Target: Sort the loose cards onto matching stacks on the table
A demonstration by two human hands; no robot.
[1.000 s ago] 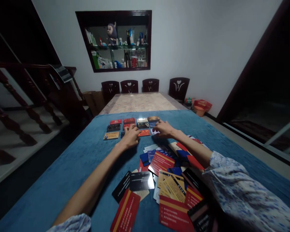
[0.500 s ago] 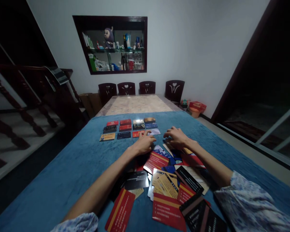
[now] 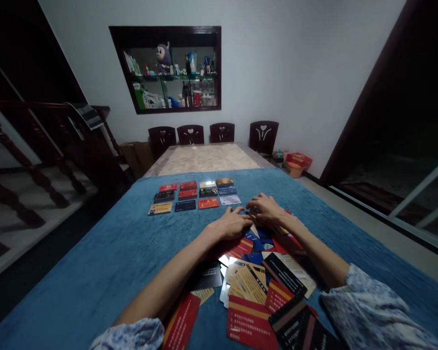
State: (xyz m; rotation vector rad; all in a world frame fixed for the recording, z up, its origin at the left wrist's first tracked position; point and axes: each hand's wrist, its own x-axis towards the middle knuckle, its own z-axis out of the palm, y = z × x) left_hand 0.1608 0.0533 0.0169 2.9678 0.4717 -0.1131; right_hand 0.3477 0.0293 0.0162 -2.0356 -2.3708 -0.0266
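Note:
My left hand (image 3: 232,225) reaches over the upper edge of a loose heap of cards, fingers apart and pointing right, close to the right hand's fingertips. Curled downward at the top of the heap is my right hand (image 3: 264,210); whatever lies under its fingers is hidden. Below them spread red cards (image 3: 251,318), black cards (image 3: 285,273) and yellow cards (image 3: 248,283), overlapping at odd angles. Beyond the hands, cards stand in neat rows, among them a yellow card (image 3: 160,208), a dark blue card (image 3: 185,206), an orange-red card (image 3: 209,203) and a white card (image 3: 230,200).
A blue cloth (image 3: 105,262) covers the near part of the long table (image 3: 208,158). Dark chairs (image 3: 191,134) line its far end. A stair railing (image 3: 25,146) runs along the left, and a red bag in a bin (image 3: 297,163) sits on the right floor.
My left hand has moved right, away from the orange-red and white cards, and now meets the right hand over the heap. The right hand has stayed nearly in place.

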